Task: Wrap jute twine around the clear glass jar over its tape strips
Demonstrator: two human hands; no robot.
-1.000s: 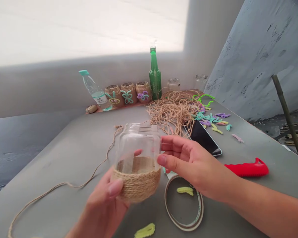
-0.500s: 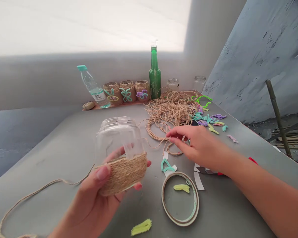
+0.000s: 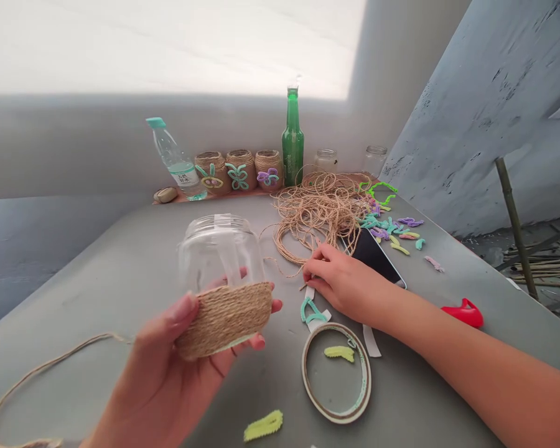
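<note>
My left hand (image 3: pixel 163 354) grips a clear glass jar (image 3: pixel 219 252), held tilted above the table. Tan twine (image 3: pixel 228 317) is wound around the jar's lower half, while its upper half and threaded neck are bare glass. A loose twine tail (image 3: pixel 42 367) trails on the table at the left. My right hand (image 3: pixel 340 277) is closed in a pinch on a short end of twine, in front of a tangled twine pile (image 3: pixel 322 208). Just below those fingers lie a teal pipe cleaner loop (image 3: pixel 310 310) and white tape pieces.
A tape roll (image 3: pixel 336 418) surrounds a yellow pipe-cleaner piece (image 3: pixel 340 353). Past my right forearm are a phone (image 3: pixel 378 258) and a red handle (image 3: pixel 466 313). Behind stand a water bottle (image 3: pixel 182 168), twine-wrapped jars (image 3: pixel 240 165), a green bottle (image 3: pixel 292 143) and glass jars (image 3: pixel 325 160).
My right hand has moved left and toward me along the twine, uncovering the phone and more of the red handle. The jar has shifted slightly left, still in my left hand.
</note>
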